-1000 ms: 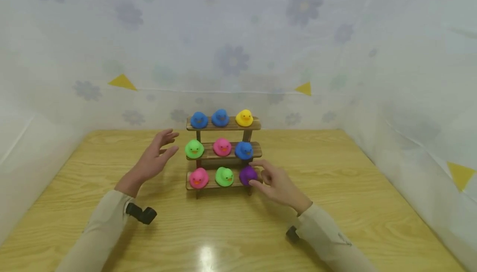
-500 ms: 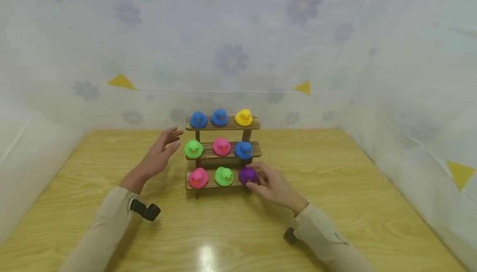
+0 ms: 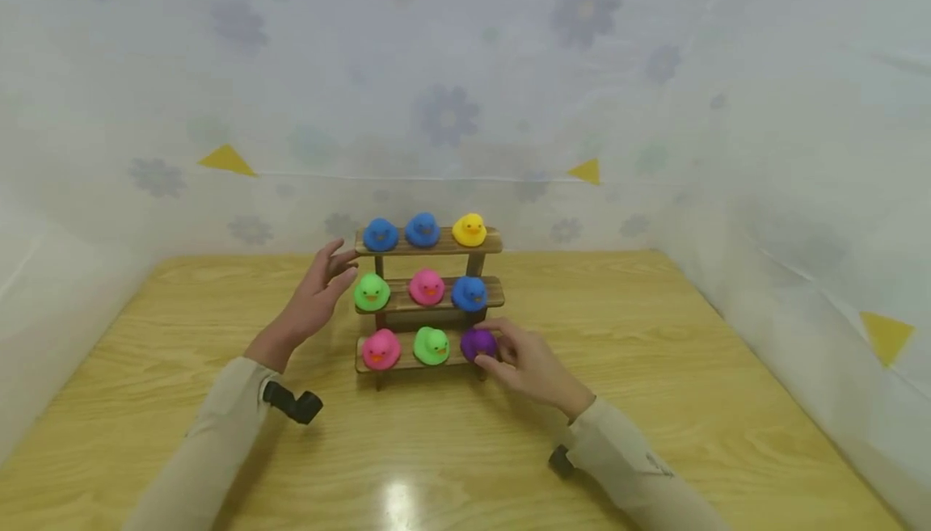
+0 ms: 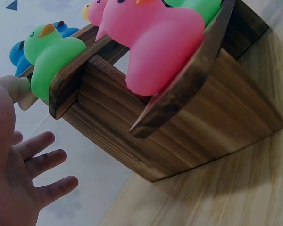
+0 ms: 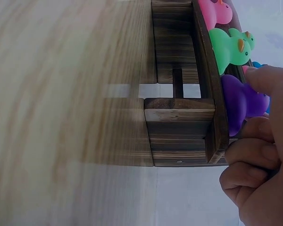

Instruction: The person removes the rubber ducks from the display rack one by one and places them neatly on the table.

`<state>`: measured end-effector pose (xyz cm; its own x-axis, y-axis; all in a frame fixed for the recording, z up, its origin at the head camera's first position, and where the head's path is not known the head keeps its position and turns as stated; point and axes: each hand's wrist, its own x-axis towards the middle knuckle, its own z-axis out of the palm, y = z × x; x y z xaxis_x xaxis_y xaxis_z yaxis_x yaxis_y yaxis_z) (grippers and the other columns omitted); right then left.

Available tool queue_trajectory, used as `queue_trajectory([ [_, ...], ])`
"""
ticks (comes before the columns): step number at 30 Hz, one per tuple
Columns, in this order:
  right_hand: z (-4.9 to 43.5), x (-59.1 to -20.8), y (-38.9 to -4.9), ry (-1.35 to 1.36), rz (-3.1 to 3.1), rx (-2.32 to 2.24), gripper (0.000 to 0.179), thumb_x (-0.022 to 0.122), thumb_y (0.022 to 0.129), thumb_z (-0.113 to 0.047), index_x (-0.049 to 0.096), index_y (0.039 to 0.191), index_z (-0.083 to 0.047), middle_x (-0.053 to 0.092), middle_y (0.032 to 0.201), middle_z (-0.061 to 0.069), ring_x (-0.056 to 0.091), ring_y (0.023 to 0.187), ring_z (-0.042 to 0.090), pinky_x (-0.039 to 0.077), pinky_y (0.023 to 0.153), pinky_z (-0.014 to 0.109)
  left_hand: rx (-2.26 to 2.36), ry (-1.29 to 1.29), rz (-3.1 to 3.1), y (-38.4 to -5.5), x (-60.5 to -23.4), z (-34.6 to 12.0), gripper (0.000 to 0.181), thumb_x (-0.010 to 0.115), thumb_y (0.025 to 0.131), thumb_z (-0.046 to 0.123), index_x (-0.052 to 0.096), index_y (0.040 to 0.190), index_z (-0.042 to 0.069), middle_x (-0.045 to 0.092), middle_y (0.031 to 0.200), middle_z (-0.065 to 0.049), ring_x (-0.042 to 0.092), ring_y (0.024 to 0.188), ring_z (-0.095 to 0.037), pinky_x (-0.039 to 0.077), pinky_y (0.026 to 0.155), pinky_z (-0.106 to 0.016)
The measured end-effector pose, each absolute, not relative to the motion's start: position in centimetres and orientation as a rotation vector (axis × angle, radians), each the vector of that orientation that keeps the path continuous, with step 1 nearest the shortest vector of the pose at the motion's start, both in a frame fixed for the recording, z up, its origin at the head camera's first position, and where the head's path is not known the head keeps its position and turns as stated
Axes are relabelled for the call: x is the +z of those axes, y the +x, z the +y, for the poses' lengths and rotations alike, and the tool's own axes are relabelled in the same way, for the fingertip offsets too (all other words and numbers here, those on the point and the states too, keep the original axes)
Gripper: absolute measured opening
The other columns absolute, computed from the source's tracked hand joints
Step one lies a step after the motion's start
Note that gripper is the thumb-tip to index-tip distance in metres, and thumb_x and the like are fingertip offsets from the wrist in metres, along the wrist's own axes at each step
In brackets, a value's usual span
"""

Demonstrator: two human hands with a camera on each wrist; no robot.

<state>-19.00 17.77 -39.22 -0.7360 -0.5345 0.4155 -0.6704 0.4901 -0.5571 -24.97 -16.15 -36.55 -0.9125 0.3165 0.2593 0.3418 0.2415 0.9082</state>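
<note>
A three-tier wooden rack (image 3: 445, 303) holds several rubber ducks. At the right end of its bottom shelf sits a purple rubber duck (image 3: 478, 344), pinched by my right hand (image 3: 534, 368); in the right wrist view the thumb (image 5: 266, 79) lies at its head and the other fingers curl at its side. My left hand (image 3: 313, 302) is held beside the rack's left end, fingers spread, holding nothing. In the left wrist view its thumb is right by the green duck (image 4: 51, 56) of the middle shelf. A pink duck (image 3: 381, 349) and a green duck (image 3: 431, 345) share the bottom shelf.
Two blue ducks and a yellow duck (image 3: 469, 229) line the top shelf. On the middle one are a green, a pink duck (image 3: 426, 286) and a blue duck (image 3: 469, 293). The wooden table (image 3: 640, 337) ends at a flower-patterned cloth backdrop (image 3: 524, 111).
The left hand has come nearer the rack's left end. My right thumb and fingers have closed in on the purple duck. The view has shifted slightly; the ducks keep their places.
</note>
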Motion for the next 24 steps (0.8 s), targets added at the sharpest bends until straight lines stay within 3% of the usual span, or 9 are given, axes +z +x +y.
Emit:
queue_trajectory([
  [7, 17.7, -39.3, -19.0, 1.012, -2.581, 1.062, 0.035, 0.07, 0.088, -0.014, 0.058, 0.12, -0.008, 0.039, 0.059, -0.01, 0.032, 0.051, -0.003, 0.031, 0.048, 0.016, -1.861, -0.625, -2.47, -25.3, -36.4, -15.6, 0.065, 0.038, 0.105, 0.027, 0.001, 0.155, 0.009, 0.017, 0.157, -0.025, 0.021, 0.144, -0.04, 0.018, 0.113, -0.061],
  [13, 17.9, -39.3, -18.8, 0.995, -2.577, 1.056, 0.034, 0.07, 0.088, -0.014, 0.058, 0.12, -0.007, 0.038, 0.058, -0.011, 0.031, 0.051, -0.003, 0.03, 0.048, 0.016, -1.943, -0.643, -2.42, -25.9, -36.1, -15.0, 0.065, 0.037, 0.105, 0.03, 0.001, 0.155, 0.01, 0.013, 0.158, -0.024, 0.02, 0.145, -0.038, 0.023, 0.113, -0.056],
  [24, 17.6, -39.4, -18.9, 0.986, -2.584, 1.064, 0.034, 0.07, 0.089, -0.017, 0.058, 0.12, -0.01, 0.039, 0.059, -0.009, 0.032, 0.052, -0.002, 0.03, 0.049, 0.016, -1.943, -0.65, -2.377, -26.2, -35.8, -14.5, 0.066, 0.039, 0.104, 0.027, 0.0, 0.156, 0.016, 0.021, 0.155, -0.025, 0.025, 0.142, -0.04, 0.021, 0.112, -0.059],
])
